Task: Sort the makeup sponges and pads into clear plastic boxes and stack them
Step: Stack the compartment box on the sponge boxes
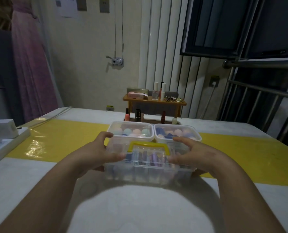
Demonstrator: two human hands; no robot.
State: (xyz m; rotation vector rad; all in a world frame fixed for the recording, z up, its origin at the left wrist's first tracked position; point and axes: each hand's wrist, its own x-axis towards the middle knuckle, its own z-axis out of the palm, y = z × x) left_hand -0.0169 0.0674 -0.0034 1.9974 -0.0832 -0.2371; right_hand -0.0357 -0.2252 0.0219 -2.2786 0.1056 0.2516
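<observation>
Two bare forearms reach in from 7 and 5 o'clock over the white tabletop [39, 182]. The left grip [96, 153] clasps the left end of a clear compartment box [148, 172]: its thumb lies on the lid and its fingers curl round the end wall. The right grip [198, 155] clasps the right end the same way, mirrored. The box sits between them at centre, straddling the near edge of a glossy yellow strip [64, 140]. Whether it rests on the tabletop or is just raised cannot be told. Makeup pads [154, 157] in purple and blue stand on edge under its lid, and a yellow handle [149, 146] lies flat on top.

Just beyond, at 12 o'clock, two lidded clear boxes stand side by side and touching. The left sponge box [131, 132] holds peach and mint sponges; the right sponge box [176, 133] holds peach, purple and dark blue ones.

Behind them lipsticks [137, 115] stand in a row below a small wooden shelf [154, 100] carrying bottles [163, 91] and a pink carton [136, 95]. At 9 o'clock a white power strip [5, 132] lies at the tabletop edge. A pink curtain [30, 64] hangs at 10 o'clock and a dark window [224, 22] fills 1 o'clock.
</observation>
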